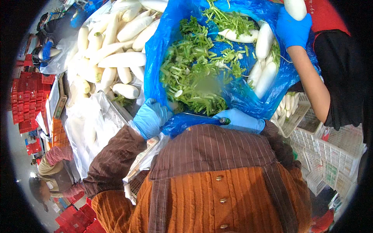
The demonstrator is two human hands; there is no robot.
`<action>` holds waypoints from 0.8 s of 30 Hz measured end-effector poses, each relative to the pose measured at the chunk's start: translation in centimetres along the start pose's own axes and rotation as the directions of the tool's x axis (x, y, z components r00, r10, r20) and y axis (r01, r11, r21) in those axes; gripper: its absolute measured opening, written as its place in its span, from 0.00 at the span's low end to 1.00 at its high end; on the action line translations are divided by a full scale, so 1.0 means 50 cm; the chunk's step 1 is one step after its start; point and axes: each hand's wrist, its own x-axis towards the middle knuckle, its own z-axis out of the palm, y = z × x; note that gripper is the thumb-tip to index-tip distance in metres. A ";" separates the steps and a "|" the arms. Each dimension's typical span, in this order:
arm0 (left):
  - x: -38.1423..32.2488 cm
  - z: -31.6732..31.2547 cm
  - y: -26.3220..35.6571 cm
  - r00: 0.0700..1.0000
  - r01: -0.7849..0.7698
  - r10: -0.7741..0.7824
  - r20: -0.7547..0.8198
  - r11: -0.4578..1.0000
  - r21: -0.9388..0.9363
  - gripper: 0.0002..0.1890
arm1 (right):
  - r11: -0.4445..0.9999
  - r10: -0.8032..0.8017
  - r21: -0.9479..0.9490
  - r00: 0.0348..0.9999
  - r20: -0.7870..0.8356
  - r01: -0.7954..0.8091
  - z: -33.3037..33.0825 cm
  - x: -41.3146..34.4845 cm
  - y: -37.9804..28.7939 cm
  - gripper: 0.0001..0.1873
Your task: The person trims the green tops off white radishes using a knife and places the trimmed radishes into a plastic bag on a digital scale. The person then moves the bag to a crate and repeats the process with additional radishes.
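My left hand [153,119], in a light blue glove, is closed on the near left edge of a blue plastic sheet [157,58]. My right hand [243,120], gloved the same way, rests low by my apron around a knife [224,121]. The knife's green handle end shows, and its thin blade points left along the sheet's near edge. Chopped green radish tops [192,72] lie heaped on the sheet. Several white daikon radishes [263,43] lie at its right side, some with stalks around them. Folds of plastic hide part of my left fingers.
A large pile of white daikon [122,58] lies to the left, beside clear plastic sheeting [93,125]. A co-worker's blue-gloved hand [293,27] holds a daikon at upper right. White plastic crates [338,148] stand right; red crates [30,96] are stacked far left. Another person [55,174] is at lower left.
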 end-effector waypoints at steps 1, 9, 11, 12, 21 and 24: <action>0.012 -0.023 -0.003 0.998 -0.058 0.058 -0.021 0.998 -0.010 0.20 | 0.999 -0.005 0.032 0.998 -0.066 0.007 -0.002 0.002 -0.005 0.17; 0.111 -0.271 -0.061 0.818 0.071 0.142 -0.557 0.937 0.343 0.12 | 0.927 -0.080 0.287 0.876 -0.476 0.241 -0.123 -0.044 -0.153 0.08; 0.064 -0.287 -0.063 0.919 0.097 0.021 -0.394 0.955 0.279 0.12 | 0.952 -0.208 0.138 0.910 -0.358 0.272 -0.120 -0.021 -0.172 0.10; 0.040 -0.275 -0.063 0.936 0.026 0.048 -0.347 0.978 0.205 0.13 | 0.971 -0.230 -0.116 0.940 -0.252 0.207 -0.117 -0.005 -0.171 0.11; -0.043 -0.059 -0.045 0.991 0.130 -0.116 0.070 0.956 -0.264 0.20 | 0.993 -0.076 0.101 0.982 0.171 0.059 0.005 0.108 -0.058 0.18; 0.023 -0.076 -0.057 0.956 0.222 -0.288 -0.049 0.825 -0.519 0.20 | 0.959 -0.139 0.244 0.990 -0.028 0.142 0.000 0.085 -0.051 0.23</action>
